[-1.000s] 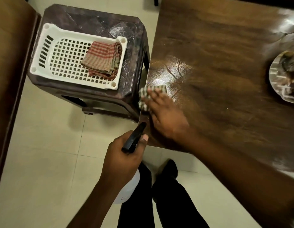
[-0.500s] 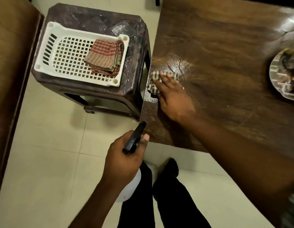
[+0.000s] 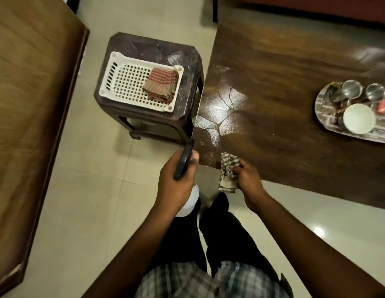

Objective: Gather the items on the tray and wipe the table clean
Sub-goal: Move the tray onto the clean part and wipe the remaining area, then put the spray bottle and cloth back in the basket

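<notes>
At the near edge of the worktop (image 3: 284,67), the right hand (image 3: 248,181) has its grip curled round the checked cloth (image 3: 228,163) and the left hand (image 3: 174,190) grips a spray bottle (image 3: 189,202), so I'd spread the cloth flat and sweep across the wet patch (image 3: 221,110), stopping short of the loaded steel tray (image 3: 322,117).

A dark wooden table (image 3: 284,82) shone wet near its left edge. At its right sat a steel tray (image 3: 325,117) holding steel cups (image 3: 351,89) and a white bowl (image 3: 358,118). A crumpled checked cloth (image 3: 227,168), gripped by the right hand (image 3: 248,179), hung over the near edge.
</notes>
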Demonstrator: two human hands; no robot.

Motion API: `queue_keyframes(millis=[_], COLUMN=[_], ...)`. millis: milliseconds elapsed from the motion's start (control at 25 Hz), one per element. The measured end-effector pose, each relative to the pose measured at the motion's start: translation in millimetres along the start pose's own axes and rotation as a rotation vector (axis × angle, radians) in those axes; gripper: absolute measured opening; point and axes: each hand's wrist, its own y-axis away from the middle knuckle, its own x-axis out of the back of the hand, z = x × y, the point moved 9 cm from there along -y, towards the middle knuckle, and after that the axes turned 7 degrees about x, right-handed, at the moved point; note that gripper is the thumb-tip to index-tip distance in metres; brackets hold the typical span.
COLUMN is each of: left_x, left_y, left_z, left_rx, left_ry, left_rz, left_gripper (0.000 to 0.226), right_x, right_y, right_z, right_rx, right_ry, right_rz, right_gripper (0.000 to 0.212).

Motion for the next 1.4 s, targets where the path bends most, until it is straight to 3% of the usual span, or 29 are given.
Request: queue_keyframes(millis=[80,200,360,440,560,640,720,840,1040,1280,1400], left_x=[12.1,31.1,70.1,95.9,129.6,150.8,172.3,202.9,231.4,251.3,252.8], left_y=[20.5,48.2,74.3,82.5,71.8,54.1,30.1,-20.9,-107.4,-198.1,-237.8], left_z=[21.7,56.3,100.0,114.4,126.0,128.3,130.4,128.8,140.7,153.6,145.9], left_rx=[-0.005,-0.039,-0.105,-0.116,-0.128,-0.134,-0.156,-0.181,-0.265,-0.309,-0.302], left_ry=[0.025,0.126,0.118,0.042,0.008,-0.02,-0.084,-0.166,-0.183,-0.276,-0.305], left_rz=[0.037,0.071,0.184,0.279,0.337,0.349,0.352,0.358,0.303,0.257,0.234], left_gripper=[0.013,0.012,0.018,0.036,0.045,0.045,0.045,0.045,0.042,0.033,0.031], right_x=[-0.3,5.0,9.4,5.1,-17.9,-35.7,-56.6,-96.2,-153.1,-222.0,-245.2], right_y=[21.7,64.7,95.6,101.5,100.5,89.8,73.0,45.9,0.4,-52.6,-83.6], right_z=[-33.6,-101.9,-137.8,-145.1,-166.6,-174.7,-179.4,-192.1,-226.9,-253.8,-253.9], right_rx=[-0.173,-0.157,-0.104,-0.109,-0.082,-0.072,-0.099,-0.133,-0.124,-0.13,-0.137], right_ry=[-0.466,-0.7,-0.609,-0.597,-0.574,-0.534,-0.523,-0.502,-0.57,-0.541,-0.428], right_rz=[-0.023,-0.12,-0.136,-0.134,-0.177,-0.165,-0.132,-0.107,-0.043,0.04,0.07], right_gripper=[0.04,0.035,0.015,0.014,0.04,0.034,0.024,0.047,0.012,0.011,0.025])
